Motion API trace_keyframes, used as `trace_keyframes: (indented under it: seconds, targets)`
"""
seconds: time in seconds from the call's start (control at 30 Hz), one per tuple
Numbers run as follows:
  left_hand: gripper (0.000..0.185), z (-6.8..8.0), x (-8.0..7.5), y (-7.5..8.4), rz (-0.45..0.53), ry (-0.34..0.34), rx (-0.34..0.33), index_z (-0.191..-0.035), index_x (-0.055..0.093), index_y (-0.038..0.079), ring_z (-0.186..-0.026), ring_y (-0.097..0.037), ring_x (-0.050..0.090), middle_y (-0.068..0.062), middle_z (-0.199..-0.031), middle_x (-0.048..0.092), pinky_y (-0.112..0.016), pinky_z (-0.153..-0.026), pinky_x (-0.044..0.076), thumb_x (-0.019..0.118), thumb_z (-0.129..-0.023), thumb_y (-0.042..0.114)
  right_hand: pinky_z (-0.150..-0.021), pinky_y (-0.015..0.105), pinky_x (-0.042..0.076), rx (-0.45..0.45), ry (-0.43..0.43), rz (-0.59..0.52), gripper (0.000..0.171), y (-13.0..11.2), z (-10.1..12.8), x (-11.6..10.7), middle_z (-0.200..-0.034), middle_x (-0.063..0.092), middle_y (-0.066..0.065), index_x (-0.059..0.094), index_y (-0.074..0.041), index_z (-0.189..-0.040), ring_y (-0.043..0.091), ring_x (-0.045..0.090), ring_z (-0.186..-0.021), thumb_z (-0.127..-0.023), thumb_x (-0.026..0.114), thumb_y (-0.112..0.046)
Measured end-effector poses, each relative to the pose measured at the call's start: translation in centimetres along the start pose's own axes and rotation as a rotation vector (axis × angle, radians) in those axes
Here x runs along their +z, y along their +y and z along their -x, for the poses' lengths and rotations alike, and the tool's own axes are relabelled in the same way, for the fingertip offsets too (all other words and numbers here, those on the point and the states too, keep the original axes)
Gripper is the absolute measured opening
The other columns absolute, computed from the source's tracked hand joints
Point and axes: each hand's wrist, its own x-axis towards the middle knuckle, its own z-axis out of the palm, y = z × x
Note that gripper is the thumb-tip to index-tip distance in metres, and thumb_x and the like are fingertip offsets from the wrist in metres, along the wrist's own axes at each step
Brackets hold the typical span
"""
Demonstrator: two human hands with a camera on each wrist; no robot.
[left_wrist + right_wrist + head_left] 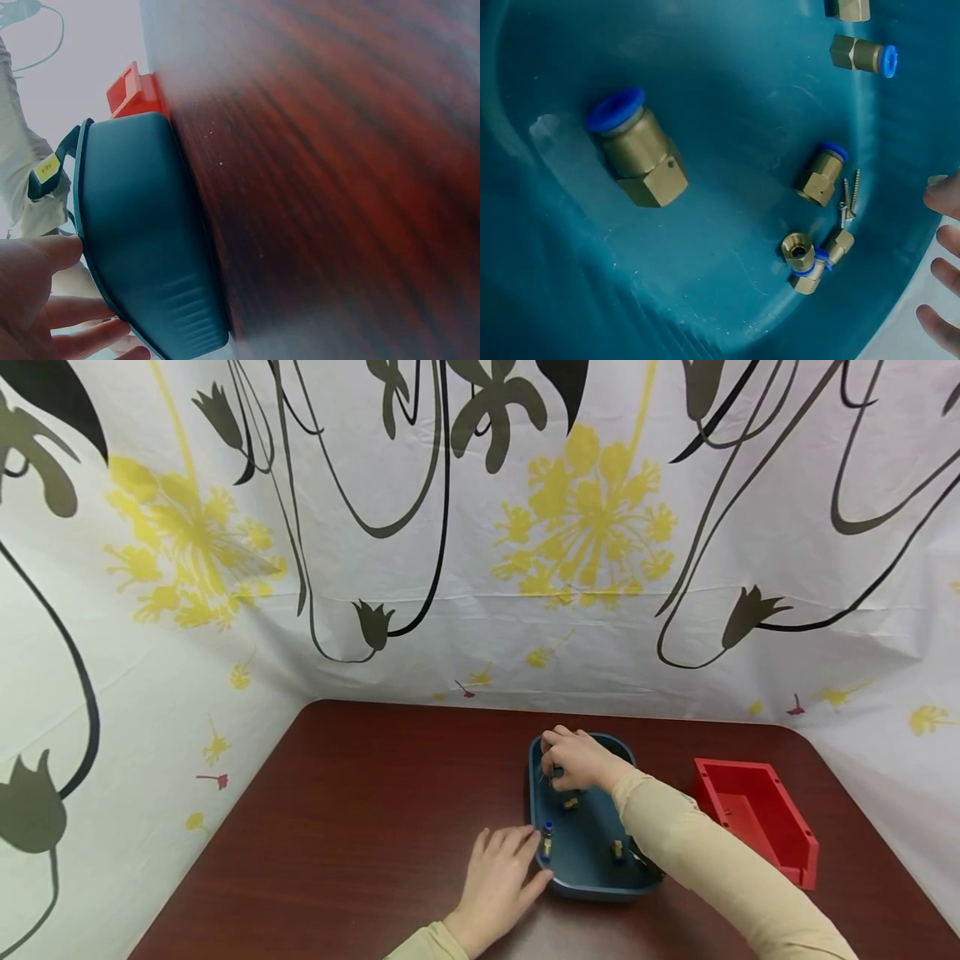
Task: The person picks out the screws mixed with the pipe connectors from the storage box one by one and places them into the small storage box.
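The left hand (498, 881) rests flat and relaxed on the surface (360, 827), fingertips touching the blue tray (142, 240) rim. The right hand (577, 758) reaches into the tray's far end; whether its grip holds anything cannot be told. Brass fittings (641, 154) lie below it; no writing is readable.

Teal tray (592, 885), red box (780, 843), brass blue-capped fittings (639, 150), reddish-brown table (360, 827).

Open tabletop (360, 810) is stretching wide to the left; on the right, a red box (753, 818) is standing just beside the blue tray (592, 887), crowding passage between them.
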Motion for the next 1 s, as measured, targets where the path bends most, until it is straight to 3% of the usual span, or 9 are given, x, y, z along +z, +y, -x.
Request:
trace_keyframes:
  seconds: [0.8, 1.0]
  targets:
    - [0.043, 0.0, -0.1, 0.1, -0.006, 0.008, 0.0, -0.113, 0.061, 0.014, -0.099, -0.018, 0.049, 0.0, -0.114, 0.052, -0.05, -0.082, 0.037, 0.059, -0.081, 0.043, -0.074, 0.049, 0.04, 0.05, -0.063, 0.03, 0.009, 1.4, -1.3, 3.2, -0.098, 0.048, 0.003, 0.066, -0.021, -0.072, 0.023, 0.041, -0.093, -0.071, 0.072, -0.014]
    - [0.043, 0.0, 0.0, 0.2, -0.009, 0.012, 0.0, -0.112, 0.061, 0.014, -0.098, -0.018, 0.049, 0.0, -0.113, 0.053, -0.05, -0.082, 0.037, 0.059, -0.08, 0.043, -0.07, 0.047, 0.041, 0.03, -0.014, 0.03, 0.009, 1.5, -1.2, 3.9, -0.088, 0.046, 0.002, 0.067, -0.018, -0.072, 0.022, 0.041, -0.085, -0.069, 0.072, -0.012]
